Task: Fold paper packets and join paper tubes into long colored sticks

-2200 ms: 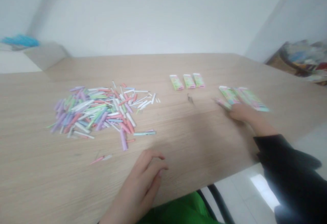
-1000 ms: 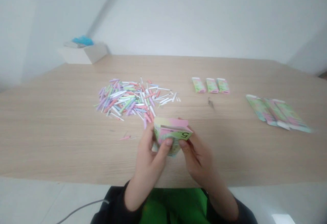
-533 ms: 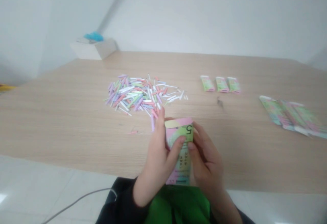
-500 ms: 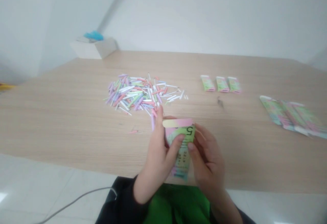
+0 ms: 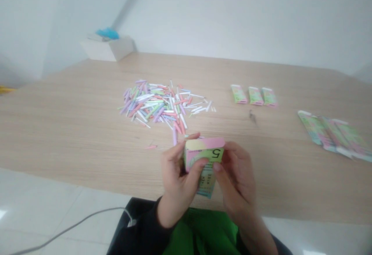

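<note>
Both my hands grip a small pink and green paper box with a "5" printed on it, held upright over the near edge of the wooden table. My left hand pinches its left side with thumb on the front. On the other side, my right hand wraps it, thumb beside the left one. The box's top flap is folded over.
A heap of small pastel sticks lies beyond my hands. Three folded little boxes stand in a row at the right. Flat unfolded box sheets lie at the far right. A white box sits at the table's far left corner.
My right hand fetched a flat sheet from the right-hand stack, brought it in front of me, and both hands have shaped it into a box and folded its top flap.
</note>
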A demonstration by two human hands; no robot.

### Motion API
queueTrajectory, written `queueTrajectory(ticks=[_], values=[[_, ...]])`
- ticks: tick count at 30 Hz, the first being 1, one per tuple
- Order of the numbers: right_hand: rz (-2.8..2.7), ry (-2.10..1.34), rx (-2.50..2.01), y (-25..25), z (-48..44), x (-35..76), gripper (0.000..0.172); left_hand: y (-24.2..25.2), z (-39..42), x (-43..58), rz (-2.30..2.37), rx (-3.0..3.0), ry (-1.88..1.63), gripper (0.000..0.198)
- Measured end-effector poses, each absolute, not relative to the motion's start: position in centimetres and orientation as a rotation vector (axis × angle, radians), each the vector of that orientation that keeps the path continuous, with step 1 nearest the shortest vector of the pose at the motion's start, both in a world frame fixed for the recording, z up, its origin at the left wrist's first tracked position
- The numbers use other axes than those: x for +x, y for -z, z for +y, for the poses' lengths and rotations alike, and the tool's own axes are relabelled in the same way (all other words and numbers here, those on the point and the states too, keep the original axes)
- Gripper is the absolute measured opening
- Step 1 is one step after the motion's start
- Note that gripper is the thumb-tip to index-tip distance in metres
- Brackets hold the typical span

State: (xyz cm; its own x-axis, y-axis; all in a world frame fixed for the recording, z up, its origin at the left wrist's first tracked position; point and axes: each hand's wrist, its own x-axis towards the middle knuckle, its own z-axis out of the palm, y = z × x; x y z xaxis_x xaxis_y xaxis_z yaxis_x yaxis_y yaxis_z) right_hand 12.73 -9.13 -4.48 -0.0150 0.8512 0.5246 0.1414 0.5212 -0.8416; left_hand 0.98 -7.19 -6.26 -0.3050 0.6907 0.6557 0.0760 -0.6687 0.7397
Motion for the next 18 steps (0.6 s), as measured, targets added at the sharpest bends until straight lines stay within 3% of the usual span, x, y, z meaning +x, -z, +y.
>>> queueTrajectory(ticks=[8, 14, 18], values=[[-1.538, -0.619, -0.955, 2.8, -8.8, 12.7, 0.019, 6.7, -7.9, -1.4, 1.083, 1.729, -1.846, 0.038], [-1.529, -0.684, -0.977, 4.2, -8.9, 12.7, 0.014, 6.9, -7.4, -2.2, 0.997, 1.897, -1.606, 0.04], [-1.417, -0.743, -0.955, 4.1, -9.7, 13.0, 0.034, 6.8, -7.4, -2.3, 0.891, 1.889, -1.571, 0.041]])
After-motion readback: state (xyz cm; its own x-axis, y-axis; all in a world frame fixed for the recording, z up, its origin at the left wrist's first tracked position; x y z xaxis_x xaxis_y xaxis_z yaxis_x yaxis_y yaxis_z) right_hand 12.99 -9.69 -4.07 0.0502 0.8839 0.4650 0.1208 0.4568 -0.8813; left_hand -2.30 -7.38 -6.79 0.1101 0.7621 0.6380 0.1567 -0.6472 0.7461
